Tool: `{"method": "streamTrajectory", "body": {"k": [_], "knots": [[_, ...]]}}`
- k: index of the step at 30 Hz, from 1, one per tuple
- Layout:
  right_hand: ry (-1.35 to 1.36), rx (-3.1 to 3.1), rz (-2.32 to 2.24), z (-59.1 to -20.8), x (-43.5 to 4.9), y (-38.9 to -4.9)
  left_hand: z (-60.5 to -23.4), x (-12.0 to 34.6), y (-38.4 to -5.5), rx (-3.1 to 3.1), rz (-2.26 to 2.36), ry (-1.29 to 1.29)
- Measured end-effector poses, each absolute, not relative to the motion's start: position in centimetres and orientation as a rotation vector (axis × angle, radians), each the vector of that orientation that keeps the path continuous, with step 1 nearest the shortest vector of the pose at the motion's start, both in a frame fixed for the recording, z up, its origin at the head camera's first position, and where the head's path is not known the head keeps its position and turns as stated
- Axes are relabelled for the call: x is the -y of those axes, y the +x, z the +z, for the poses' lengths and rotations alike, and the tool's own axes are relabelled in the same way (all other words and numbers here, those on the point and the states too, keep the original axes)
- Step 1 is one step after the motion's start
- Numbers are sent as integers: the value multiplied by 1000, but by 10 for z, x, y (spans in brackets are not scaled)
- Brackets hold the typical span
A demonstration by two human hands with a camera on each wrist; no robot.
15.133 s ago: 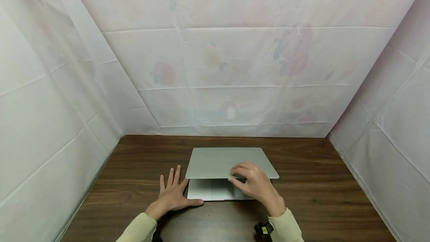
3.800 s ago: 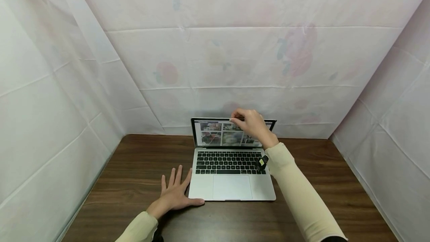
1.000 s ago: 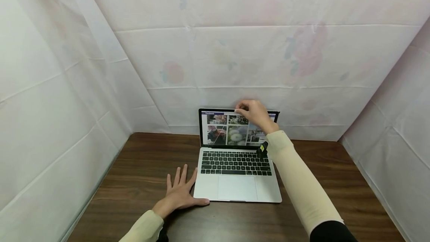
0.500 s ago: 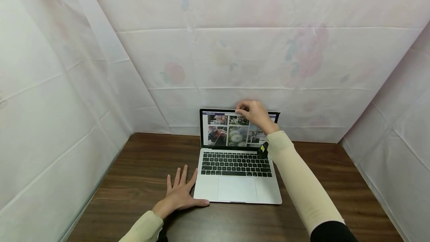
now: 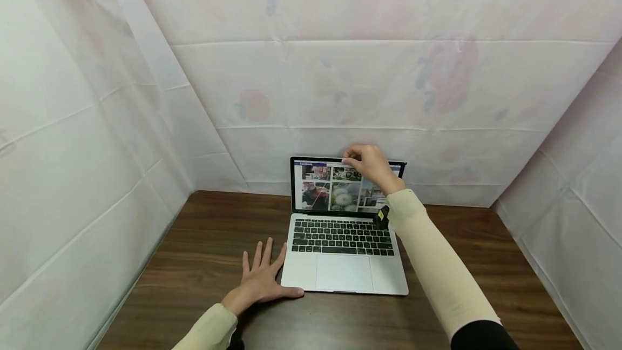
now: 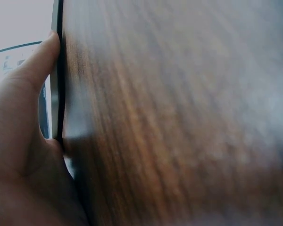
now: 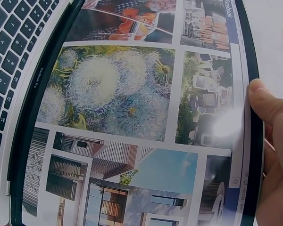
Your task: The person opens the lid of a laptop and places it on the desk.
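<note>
A silver laptop [image 5: 344,274] stands with its lid raised on the brown wooden table, its lit screen [image 7: 118,89] showing a page of photos. My right hand [image 5: 371,166] pinches the middle of the lid's top edge. In the right wrist view the right thumb [image 7: 266,101] lies on the black bezel, with the other fingers behind the lid. My left hand [image 5: 262,282] rests with fingers spread on the table at the laptop's front left corner. Its thumb [image 6: 40,61] lies along the front edge of the base in the left wrist view.
White sheets with faded fruit prints hang as a back wall [image 5: 311,91] and as side walls. The wooden table [image 5: 194,247] extends to both sides of the laptop. A small black wrist camera [image 5: 382,217] overlaps the keyboard's right side.
From nearly closed, the laptop's lid has been raised upright, with my right hand at its top edge. My left hand has kept its place at the corner. Over the last second little differs.
</note>
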State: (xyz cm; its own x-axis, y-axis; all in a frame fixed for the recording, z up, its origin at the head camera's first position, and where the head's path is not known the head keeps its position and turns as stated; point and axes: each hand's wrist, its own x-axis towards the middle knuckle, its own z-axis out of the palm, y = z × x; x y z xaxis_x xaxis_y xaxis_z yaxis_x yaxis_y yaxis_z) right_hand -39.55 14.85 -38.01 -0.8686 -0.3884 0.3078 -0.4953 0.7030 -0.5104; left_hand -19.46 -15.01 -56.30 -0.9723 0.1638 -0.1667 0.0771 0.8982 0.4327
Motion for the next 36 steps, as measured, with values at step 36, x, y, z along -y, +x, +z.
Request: {"method": "streamTrajectory", "body": {"k": [36], "knots": [[798,2765,1050,-375,-183,-383,-553,160,-193,-2922,633,322]]}}
